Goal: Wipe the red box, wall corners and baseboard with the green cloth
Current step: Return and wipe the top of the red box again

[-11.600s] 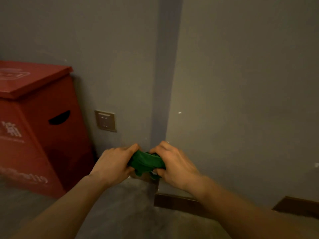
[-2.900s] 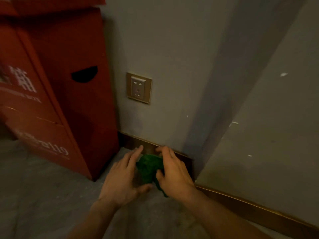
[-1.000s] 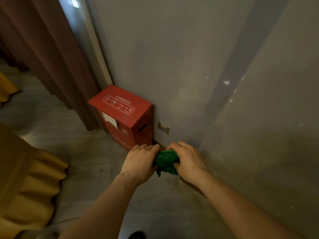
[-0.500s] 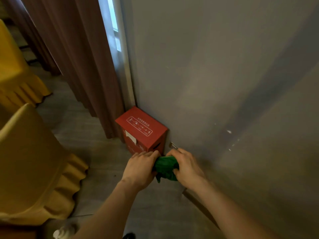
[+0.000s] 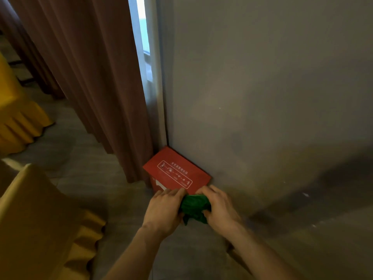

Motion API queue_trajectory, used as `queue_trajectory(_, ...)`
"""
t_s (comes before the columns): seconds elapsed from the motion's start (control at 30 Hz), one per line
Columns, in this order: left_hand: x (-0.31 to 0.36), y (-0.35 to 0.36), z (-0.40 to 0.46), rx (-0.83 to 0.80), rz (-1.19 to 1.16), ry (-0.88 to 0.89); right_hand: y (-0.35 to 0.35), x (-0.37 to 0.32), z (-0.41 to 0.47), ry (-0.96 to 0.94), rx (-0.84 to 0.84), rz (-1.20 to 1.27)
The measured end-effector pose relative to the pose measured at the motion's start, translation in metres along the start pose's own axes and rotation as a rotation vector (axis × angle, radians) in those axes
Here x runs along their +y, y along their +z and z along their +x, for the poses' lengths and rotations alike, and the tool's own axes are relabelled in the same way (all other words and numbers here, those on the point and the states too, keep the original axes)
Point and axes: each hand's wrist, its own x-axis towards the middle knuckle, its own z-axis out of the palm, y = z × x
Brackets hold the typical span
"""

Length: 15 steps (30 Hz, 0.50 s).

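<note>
Both hands [image 5: 163, 211] [image 5: 220, 209] around green cloth [image 5: 194, 207], beside closed red box [image 5: 177, 172]

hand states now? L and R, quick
Left hand: closed on the bunched green cloth, gripping its left side.
Right hand: closed on the same cloth, gripping its right side.

Head view — high, facing down, wall corner
</note>
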Motion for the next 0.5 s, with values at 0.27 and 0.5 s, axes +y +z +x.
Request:
queue_trajectory(0.27, -0.042, 0.049, 0.079, -0.014, -0.017, -0.065, 0.031, 0.046, 0.093, -0.029, -0.056, -0.004)
queue_trajectory(0.5, -0.084, 0.108, 0.159, -0.058, -0.022, -0.176, 0.077, 0.101, 0.185, -0.03, -0.136, 0.006)
